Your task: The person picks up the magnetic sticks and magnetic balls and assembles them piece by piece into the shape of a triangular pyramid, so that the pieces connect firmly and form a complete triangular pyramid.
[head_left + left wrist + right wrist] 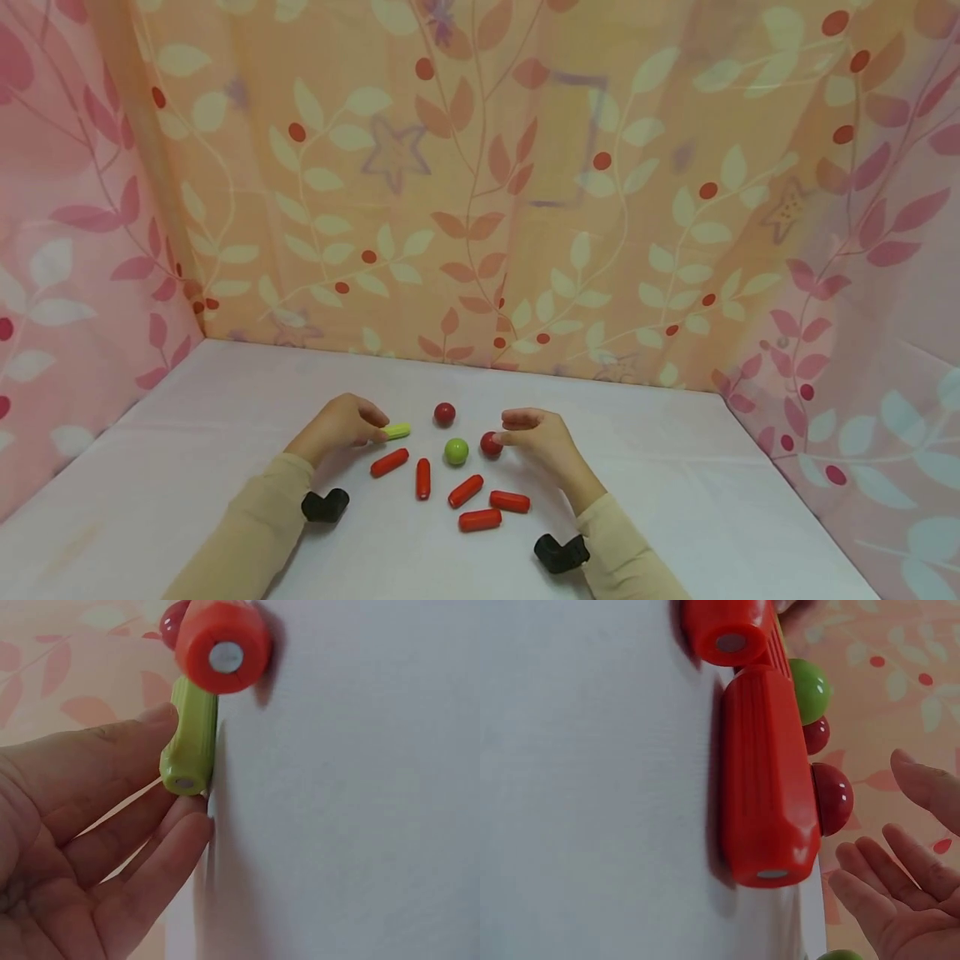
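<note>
Head view: My left hand (341, 429) holds the green stick (397, 431) by its end nearer the tabletop's left edge; the grip is narrow, thumb against fingers. My right hand (543, 437) is held wide, with its thumb over the side of the near red ball (489, 445) that faces the tabletop's right edge. The far red ball (445, 414) lies closest to the far edge of the tabletop (697, 475), and the green ball (456, 452) rests between my hands, just beside the near red ball. Five red sticks (466, 491) (all lying flat) are scattered on the near-edge side of the balls. A patterned curtain (465, 208) rises behind the far edge.

Left wrist view: My thumb presses one side of the green stick and fingers reach beneath it. Its end facing the camera shows a grey disc. One red stick hangs across the top of the view, end-on.

Right wrist view: My right hand grips nothing visible; thumb and fingers are spread, well apart from each other. Contact with the near red ball I cannot tell. A green rounded thing (840, 955) shows partly at the lower border.
</note>
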A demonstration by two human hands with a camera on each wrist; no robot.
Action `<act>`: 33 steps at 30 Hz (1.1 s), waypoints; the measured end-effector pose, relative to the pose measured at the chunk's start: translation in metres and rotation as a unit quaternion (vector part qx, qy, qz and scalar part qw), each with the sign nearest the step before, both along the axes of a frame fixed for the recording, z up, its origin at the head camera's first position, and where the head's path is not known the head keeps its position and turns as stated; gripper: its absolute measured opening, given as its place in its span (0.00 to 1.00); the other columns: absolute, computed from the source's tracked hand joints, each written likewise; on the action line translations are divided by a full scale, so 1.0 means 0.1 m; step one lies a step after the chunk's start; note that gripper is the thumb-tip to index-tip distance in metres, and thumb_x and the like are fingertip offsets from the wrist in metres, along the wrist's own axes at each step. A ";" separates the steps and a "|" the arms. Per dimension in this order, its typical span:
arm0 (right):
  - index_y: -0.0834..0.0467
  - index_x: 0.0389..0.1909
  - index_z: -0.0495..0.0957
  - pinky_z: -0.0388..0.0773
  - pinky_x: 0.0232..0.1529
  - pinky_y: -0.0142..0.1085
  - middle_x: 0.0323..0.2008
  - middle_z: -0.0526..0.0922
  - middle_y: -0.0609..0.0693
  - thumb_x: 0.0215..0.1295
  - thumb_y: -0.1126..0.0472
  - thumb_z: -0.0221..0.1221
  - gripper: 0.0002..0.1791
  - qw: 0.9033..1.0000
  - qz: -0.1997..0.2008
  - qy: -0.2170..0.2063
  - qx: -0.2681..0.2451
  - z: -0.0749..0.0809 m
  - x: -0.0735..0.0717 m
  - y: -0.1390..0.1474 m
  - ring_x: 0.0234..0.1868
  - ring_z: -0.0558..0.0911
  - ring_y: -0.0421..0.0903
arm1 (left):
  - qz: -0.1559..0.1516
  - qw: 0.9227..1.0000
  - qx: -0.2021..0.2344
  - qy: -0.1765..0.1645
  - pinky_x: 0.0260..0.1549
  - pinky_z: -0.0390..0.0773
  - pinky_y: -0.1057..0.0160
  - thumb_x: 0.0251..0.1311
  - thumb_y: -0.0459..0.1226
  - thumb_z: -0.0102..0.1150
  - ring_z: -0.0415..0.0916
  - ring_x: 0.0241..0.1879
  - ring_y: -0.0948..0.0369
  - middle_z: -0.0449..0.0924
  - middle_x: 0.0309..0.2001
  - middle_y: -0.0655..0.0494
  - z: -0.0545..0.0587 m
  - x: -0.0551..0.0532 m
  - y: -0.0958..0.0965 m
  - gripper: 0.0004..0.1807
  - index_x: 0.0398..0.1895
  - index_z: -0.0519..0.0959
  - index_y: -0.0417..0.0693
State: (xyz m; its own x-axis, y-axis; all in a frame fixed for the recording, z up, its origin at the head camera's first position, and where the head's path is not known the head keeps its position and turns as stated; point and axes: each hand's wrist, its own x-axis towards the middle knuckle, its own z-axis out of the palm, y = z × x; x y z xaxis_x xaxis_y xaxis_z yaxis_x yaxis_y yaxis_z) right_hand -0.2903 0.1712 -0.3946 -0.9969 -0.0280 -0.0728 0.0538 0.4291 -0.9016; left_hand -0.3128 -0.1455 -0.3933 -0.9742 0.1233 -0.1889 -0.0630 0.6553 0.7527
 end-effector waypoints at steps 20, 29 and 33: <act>0.59 0.54 0.82 0.81 0.47 0.39 0.50 0.86 0.56 0.58 0.60 0.70 0.22 0.999 0.039 -0.029 0.015 -0.10 -0.01 0.03 0.47 0.81 0.45 | 0.011 1.000 -0.014 0.023 0.31 0.76 0.68 0.49 0.33 0.73 0.75 0.32 0.60 0.86 0.40 0.54 -0.04 0.02 0.11 0.11 0.39 0.89 0.44; 0.58 0.56 0.82 0.82 0.51 0.40 0.53 0.85 0.56 0.61 0.60 0.68 0.21 0.998 0.064 -0.026 0.010 -0.12 0.01 0.06 0.51 0.80 0.47 | 0.011 1.000 0.015 0.016 0.38 0.77 0.65 0.51 0.36 0.72 0.76 0.38 0.59 0.85 0.42 0.52 -0.06 0.01 0.06 0.13 0.41 0.88 0.45; 0.57 0.56 0.82 0.82 0.52 0.39 0.54 0.85 0.55 0.61 0.59 0.68 0.21 0.997 0.075 -0.023 0.015 -0.13 -0.03 0.05 0.52 0.80 0.47 | 0.010 0.999 0.040 0.010 0.46 0.77 0.60 0.53 0.38 0.71 0.76 0.47 0.57 0.86 0.46 0.53 -0.05 0.02 0.04 0.13 0.43 0.88 0.47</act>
